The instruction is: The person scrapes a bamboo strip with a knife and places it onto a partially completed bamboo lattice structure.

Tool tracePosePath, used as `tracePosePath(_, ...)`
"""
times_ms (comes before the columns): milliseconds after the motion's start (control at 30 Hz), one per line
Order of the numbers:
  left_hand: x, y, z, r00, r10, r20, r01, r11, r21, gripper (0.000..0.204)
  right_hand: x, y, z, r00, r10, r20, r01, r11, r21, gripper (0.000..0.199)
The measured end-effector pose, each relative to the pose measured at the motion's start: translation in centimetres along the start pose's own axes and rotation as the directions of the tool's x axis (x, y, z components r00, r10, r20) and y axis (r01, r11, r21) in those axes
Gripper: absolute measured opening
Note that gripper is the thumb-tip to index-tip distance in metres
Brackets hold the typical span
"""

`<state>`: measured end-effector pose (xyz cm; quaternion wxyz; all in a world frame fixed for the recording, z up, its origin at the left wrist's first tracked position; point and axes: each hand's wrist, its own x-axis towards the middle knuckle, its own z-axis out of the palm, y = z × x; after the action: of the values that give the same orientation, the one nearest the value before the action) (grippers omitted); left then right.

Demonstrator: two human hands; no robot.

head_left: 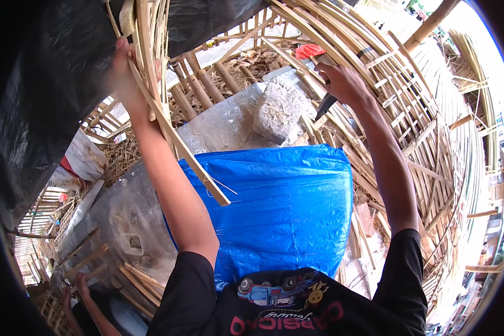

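Bamboo slats [168, 120] and dark blade [326, 106] fill both hands.

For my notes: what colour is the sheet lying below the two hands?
Bright blue tarpaulin sheet, seen best in the head view.

Counted at the bamboo frame

One blue tarpaulin [274, 207], one black plastic sheet [45, 84], one knife [326, 105], one stone block [280, 115], two raised hands: left hand [126, 70], right hand [344, 81].

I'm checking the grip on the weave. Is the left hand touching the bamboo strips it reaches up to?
Touching. The head view shows the left hand with its fingers wrapped against the upright bundle of bamboo strips, no gap between them.
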<state>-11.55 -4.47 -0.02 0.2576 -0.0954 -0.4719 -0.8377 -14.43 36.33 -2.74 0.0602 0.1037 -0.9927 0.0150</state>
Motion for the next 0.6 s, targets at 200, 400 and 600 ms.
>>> tracePosePath(200, 0.4, 0.4, -1.4, 0.998, 0.023, 0.063, -0.022, 1.0, -0.013, 0.047, -0.6, -0.7, -2.3, 0.999, 0.032, -0.008, -0.028, 0.937, 0.349, 0.047)
tracePosePath(400, 0.8, -0.1, -2.5, 0.989, 0.132, 0.066, -0.138, 0.984, 0.112, 0.05, -2.3, 0.4, -2.2, 0.972, 0.112, -0.204, 0.068, 0.703, 0.708, 0.042)
tracePosePath(600, 1.4, -0.5, -3.5, 0.956, 0.242, 0.165, -0.275, 0.936, 0.218, 0.047, -2.5, 0.8, -2.4, 0.972, 0.097, -0.214, 0.069, 0.752, 0.656, 0.049)
